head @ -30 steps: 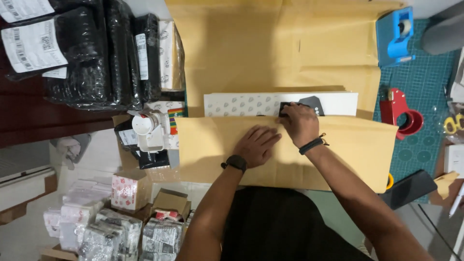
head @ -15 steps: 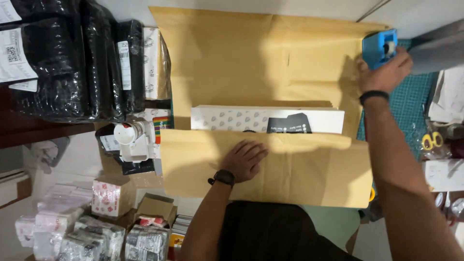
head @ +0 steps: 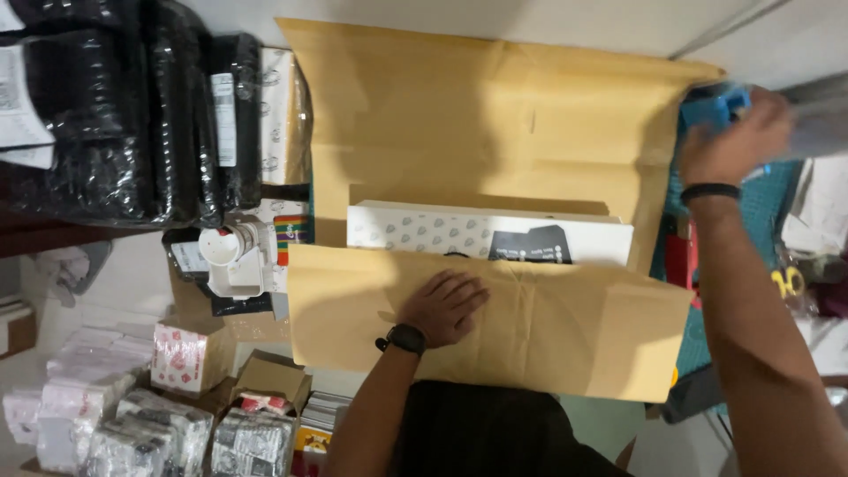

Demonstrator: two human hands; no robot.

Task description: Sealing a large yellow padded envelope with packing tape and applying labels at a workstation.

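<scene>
A big sheet of brown wrapping paper [head: 495, 115] covers the table, and its near flap [head: 565, 327] is folded up over a flat white patterned box [head: 424, 231]. My left hand [head: 446, 305], with a black watch at the wrist, lies flat on that flap and presses it down. My right hand [head: 738, 137], with a black band at the wrist, is stretched to the far right edge of the paper and closed around a blue tape dispenser [head: 707, 110]. The hand is blurred.
Black wrapped parcels [head: 115, 124] with white labels are stacked at the far left. A white tape roll holder [head: 231, 261] sits beside the paper. Several small wrapped boxes [head: 159, 415] fill the near left. A green cutting mat [head: 768, 212] and a red object [head: 680, 261] lie at right.
My right hand left the box, reached out to the far right and took hold of the blue tape dispenser. My left hand stayed pressed on the folded flap.
</scene>
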